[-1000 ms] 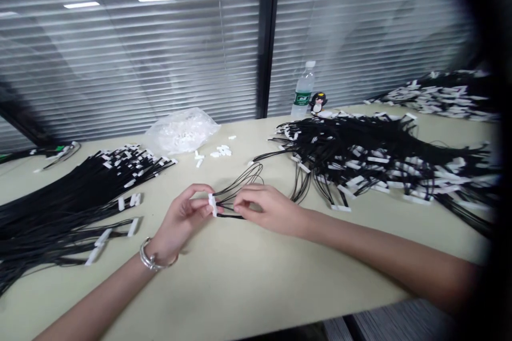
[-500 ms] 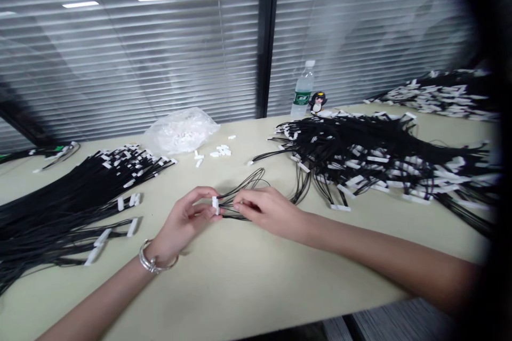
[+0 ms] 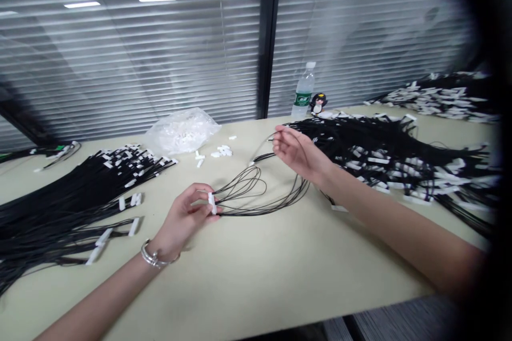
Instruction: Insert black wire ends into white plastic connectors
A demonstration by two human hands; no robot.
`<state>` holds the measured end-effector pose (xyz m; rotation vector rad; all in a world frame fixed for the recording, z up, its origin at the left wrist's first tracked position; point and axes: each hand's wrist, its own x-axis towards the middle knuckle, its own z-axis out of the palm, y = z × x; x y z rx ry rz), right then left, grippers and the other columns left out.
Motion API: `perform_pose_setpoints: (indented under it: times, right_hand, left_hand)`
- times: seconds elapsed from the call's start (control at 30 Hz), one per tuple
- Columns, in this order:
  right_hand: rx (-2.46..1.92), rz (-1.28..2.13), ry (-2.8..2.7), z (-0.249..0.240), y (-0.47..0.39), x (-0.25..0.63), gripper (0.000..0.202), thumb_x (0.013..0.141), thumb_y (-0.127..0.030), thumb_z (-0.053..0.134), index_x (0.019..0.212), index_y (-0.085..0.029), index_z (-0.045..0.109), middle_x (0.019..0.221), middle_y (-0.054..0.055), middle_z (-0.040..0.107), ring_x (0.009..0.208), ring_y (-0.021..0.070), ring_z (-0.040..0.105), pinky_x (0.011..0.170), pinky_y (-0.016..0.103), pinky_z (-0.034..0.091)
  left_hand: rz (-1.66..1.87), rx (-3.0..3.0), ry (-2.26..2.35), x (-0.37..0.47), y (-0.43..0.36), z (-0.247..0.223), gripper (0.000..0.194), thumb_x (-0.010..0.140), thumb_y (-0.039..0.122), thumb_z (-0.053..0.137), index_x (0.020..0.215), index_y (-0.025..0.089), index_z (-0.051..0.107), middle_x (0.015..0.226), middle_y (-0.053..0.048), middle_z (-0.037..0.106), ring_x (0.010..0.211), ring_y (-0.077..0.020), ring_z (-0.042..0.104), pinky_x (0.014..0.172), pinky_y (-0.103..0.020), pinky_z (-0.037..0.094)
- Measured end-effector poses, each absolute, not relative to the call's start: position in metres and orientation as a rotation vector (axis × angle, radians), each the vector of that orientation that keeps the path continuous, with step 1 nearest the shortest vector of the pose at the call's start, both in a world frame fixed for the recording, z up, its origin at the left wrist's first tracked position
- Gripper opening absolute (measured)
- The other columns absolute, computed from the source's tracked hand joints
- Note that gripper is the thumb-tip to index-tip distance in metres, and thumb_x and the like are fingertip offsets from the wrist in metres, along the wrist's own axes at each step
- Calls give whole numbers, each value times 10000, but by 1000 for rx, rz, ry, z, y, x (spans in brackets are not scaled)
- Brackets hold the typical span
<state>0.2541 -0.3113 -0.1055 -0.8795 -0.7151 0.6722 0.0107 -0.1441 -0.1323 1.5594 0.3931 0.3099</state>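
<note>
My left hand [image 3: 192, 213] pinches a white connector housing [image 3: 212, 203] between thumb and fingers, above the table. Thin black wires [image 3: 264, 208] run rightward out of that connector; some loop back, others curve toward the wire pile. Raised farther right and back is my right hand [image 3: 298, 154], its thumb and index tip pressed together around one thin black wire, which bows across the hand and is blurred. The wire's far end is hard to make out. Just left of the right hand, a small white connector [image 3: 252, 163] tips a short wire bundle on the table.
A large heap of black wires with white connectors [image 3: 376, 160] covers the right side, with another pile [image 3: 440, 96] behind. More wires [image 3: 64, 197] lie at left. A plastic bag [image 3: 182, 130], loose white pieces [image 3: 222, 151], a bottle [image 3: 304, 93] and a penguin figure [image 3: 318, 103] stand toward the blinds.
My right hand has moved up and right, away from the connector, drawing a thin wire with it. The left hand keeps the connector and has shifted slightly left.
</note>
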Motion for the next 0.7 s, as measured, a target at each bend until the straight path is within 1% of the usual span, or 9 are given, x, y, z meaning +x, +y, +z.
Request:
perform_pose_setpoints:
  times: [0.1, 0.2, 0.27, 0.37, 0.43, 0.5, 0.53, 0.6, 0.7]
  right_hand:
    - [-869, 620, -739, -113, -314, 276, 105, 818, -272, 566, 921, -259, 554, 855, -51, 553, 793, 32, 538, 801, 140, 436]
    - [-953, 740, -789, -119, -315, 282, 116, 816, -284, 565, 914, -222, 557, 881, -19, 561, 778, 61, 557, 750, 185, 459]
    - [-1017, 873, -842, -119, -315, 275, 168, 797, -269, 586, 943, -186, 567, 875, 17, 580, 723, 89, 578, 668, 216, 471]
    - [-1105, 1141, -1043, -114, -315, 254, 373, 764, -203, 618, 1121, -167, 517, 849, 60, 612, 658, 128, 599, 578, 237, 455]
    - [-1143, 1356, -1302, -108, -316, 237, 519, 788, -182, 584, 1270, -203, 394, 867, 66, 625, 680, 141, 613, 580, 241, 450]
    - [-1158, 1550, -1557, -103, -316, 220, 563, 830, -176, 518, 1342, -242, 294, 894, 58, 623, 711, 133, 615, 607, 244, 456]
    - [-1169, 1610, -1649, -102, -316, 212, 548, 842, -161, 485, 1348, -248, 292, 895, 54, 619, 704, 123, 610, 614, 243, 459]
    - [-1222, 1623, -1791, -103, -316, 196, 497, 850, -110, 419, 1323, -253, 358, 888, 39, 612, 678, 94, 591, 624, 230, 458]
    - [-1301, 1386, -1932, -105, -316, 176, 430, 835, -68, 402, 1220, -229, 502, 901, 30, 628, 739, 82, 590, 641, 195, 442]
  left_hand:
    - [318, 1545, 397, 10, -143, -134, 235, 741, 237, 637, 943, 211, 519, 970, -52, 589, 863, -231, 639, 776, -395, 525]
    - [311, 1536, 407, 10, -142, -134, 231, 744, 230, 632, 944, 215, 517, 976, -50, 583, 867, -228, 639, 791, -399, 519]
    - [312, 1543, 415, 10, -143, -133, 230, 742, 227, 634, 940, 214, 518, 977, -52, 581, 875, -233, 637, 787, -400, 520]
    - [313, 1553, 416, 10, -143, -132, 227, 743, 223, 632, 939, 212, 518, 962, -49, 575, 873, -233, 636, 787, -401, 519]
    - [315, 1555, 410, 11, -144, -132, 228, 747, 220, 627, 946, 211, 517, 948, -45, 572, 858, -227, 638, 792, -405, 518]
    - [324, 1559, 404, 11, -144, -132, 227, 748, 215, 625, 948, 210, 518, 937, -41, 566, 844, -223, 639, 794, -410, 518]
    - [327, 1562, 402, 11, -144, -132, 225, 748, 213, 625, 946, 209, 517, 931, -39, 562, 842, -223, 639, 792, -411, 519]
    - [328, 1564, 401, 11, -145, -132, 222, 748, 209, 625, 940, 209, 515, 924, -35, 556, 846, -229, 639, 787, -412, 521]
    - [324, 1566, 403, 10, -145, -132, 232, 744, 211, 628, 943, 211, 508, 918, -32, 553, 839, -230, 640, 778, -417, 523]
